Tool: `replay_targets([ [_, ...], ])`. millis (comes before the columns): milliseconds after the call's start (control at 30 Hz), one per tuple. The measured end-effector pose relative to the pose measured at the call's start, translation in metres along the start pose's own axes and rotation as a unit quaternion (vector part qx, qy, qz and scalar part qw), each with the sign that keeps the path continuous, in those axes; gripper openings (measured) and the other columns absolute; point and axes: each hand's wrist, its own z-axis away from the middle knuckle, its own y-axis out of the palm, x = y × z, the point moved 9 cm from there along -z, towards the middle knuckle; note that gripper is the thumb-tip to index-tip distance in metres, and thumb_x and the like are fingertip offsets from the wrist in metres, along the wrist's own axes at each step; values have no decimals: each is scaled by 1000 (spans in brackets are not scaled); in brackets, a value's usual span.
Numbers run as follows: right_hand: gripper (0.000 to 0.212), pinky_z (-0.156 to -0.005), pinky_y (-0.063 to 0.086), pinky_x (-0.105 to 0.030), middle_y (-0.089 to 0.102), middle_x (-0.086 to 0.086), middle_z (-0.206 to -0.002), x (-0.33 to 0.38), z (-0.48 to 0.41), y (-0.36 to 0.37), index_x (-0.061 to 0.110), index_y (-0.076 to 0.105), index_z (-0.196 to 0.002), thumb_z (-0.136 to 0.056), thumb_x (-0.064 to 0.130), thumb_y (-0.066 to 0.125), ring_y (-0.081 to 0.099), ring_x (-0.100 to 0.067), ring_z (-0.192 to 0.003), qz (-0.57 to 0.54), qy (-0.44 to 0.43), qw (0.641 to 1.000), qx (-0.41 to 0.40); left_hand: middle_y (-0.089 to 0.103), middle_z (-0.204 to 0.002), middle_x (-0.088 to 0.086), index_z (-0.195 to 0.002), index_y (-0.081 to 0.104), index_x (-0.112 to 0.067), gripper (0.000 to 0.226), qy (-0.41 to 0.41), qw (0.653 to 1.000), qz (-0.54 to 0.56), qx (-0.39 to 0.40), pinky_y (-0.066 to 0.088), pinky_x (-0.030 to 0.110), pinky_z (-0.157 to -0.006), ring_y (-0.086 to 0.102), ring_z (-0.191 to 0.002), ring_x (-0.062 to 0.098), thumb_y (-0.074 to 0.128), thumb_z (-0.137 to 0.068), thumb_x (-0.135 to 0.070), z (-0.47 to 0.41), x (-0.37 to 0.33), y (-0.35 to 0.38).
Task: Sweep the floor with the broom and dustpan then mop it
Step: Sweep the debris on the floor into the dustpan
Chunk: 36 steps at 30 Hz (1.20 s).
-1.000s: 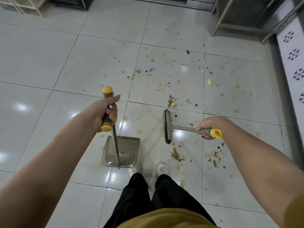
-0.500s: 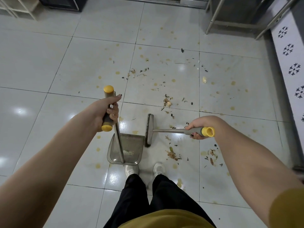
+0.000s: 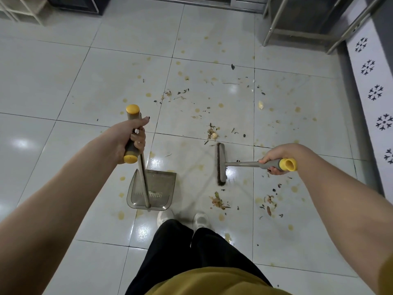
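Observation:
My left hand [image 3: 131,135] grips the grey and yellow handle of a long-handled dustpan, whose clear grey pan [image 3: 157,189] sits on the white tiled floor just ahead of my left shoe. My right hand [image 3: 276,157] grips the yellow-tipped handle of a broom. Its dark brush head [image 3: 221,165] stands on the floor about a hand's width right of the pan. Dry leaves and crumbs lie in small piles: one just beyond the brush [image 3: 212,133], one near my right shoe [image 3: 218,201], one under my right wrist [image 3: 269,199]. Yellow stains dot the tiles.
A white wall panel with dark flower prints [image 3: 376,92] runs along the right. Metal table legs [image 3: 274,22] stand at the back right. A dark cabinet [image 3: 76,4] and a pale shelf frame [image 3: 19,9] sit at the back left. My white shoes [image 3: 182,218] stand behind the pan.
The brush head swept left to the dustpan's edge half a second ago, then swung back right to about where it began. The dustpan and my left hand stayed nearly still.

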Motion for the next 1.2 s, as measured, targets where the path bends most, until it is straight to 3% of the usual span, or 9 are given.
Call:
replay_targets([
  [133, 26, -29, 43, -17, 52, -7, -50, 34, 7, 10, 2, 48, -82, -97, 23, 54, 47, -13, -26, 12, -15, 1000, -2, 33, -41, -9, -65, 39, -18, 35, 10, 1000, 0, 2, 26, 10, -28, 29, -26, 1, 61, -90, -30, -6, -12, -7],
  [300, 24, -31, 44, -17, 48, -10, -67, 100, 15, 33, 2, 49, -89, -96, 25, 55, 48, -11, -30, -3, -47, 999, 26, 32, -43, -9, -67, 40, -19, 33, 9, 1000, 7, 8, 26, 10, -29, 29, -26, 1, 61, -89, -31, -19, -47, -29],
  [433, 23, -32, 45, -16, 48, -9, -71, 161, 15, 73, 4, 50, -96, -95, 26, 56, 48, -10, -31, -25, -64, 996, 64, 33, -47, -8, -70, 42, -19, 31, 1, 1000, -5, 6, 26, 10, -30, 29, -27, 1, 65, -87, -32, -34, -78, -53],
  [667, 20, -32, 43, -15, 49, -8, -71, 260, 8, 142, 8, 52, -89, -95, 26, 57, 48, -11, -30, 3, -76, 994, 73, 31, -45, -9, -67, 40, -20, 34, -31, 999, -30, 22, 26, 11, -28, 29, -27, 1, 64, -86, -36, -52, -134, -97],
  [800, 12, -33, 44, -16, 50, -9, -68, 279, 7, 144, 12, 55, -95, -96, 24, 53, 49, -13, -31, -30, -62, 995, 78, 30, -45, -9, -67, 40, -20, 33, -35, 998, -42, 26, 26, 10, -28, 29, -27, 1, 62, -87, -35, -65, -153, -111],
  [967, 27, -33, 46, -18, 54, -10, -60, 264, 0, 99, 0, 56, -89, -96, 26, 53, 50, -14, -30, -31, -16, 999, 23, 31, -44, -9, -67, 41, -19, 33, -34, 998, -50, 26, 26, 10, -29, 28, -26, 1, 63, -87, -33, -82, -176, -116],
  [1200, 22, -32, 45, -19, 56, -9, -48, 261, 5, 59, 1, 54, -86, -96, 21, 54, 49, -16, -27, -7, 12, 999, -35, 33, -49, -7, -69, 43, -18, 31, -9, 998, -55, 21, 27, 10, -30, 29, -27, 2, 65, -87, -31, -96, -202, -115],
])
